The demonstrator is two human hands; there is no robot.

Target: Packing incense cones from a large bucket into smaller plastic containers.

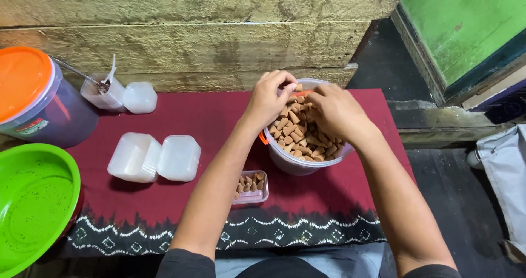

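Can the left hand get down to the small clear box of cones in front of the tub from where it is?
Probably yes. The left hand sits at the rim of the tub, and the small clear box lies open on the red cloth just beside the left forearm, with nothing over it.

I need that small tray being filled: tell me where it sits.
In the head view, the small tray sits on the red cloth, just under the left forearm, left of the clear bucket of brown cones.

A tub of incense cones (304,132) stands on the cloth (208,113); a small tray (251,187) lies before it, stacked lidded boxes (154,157) left, a basin (34,204) leftmost.
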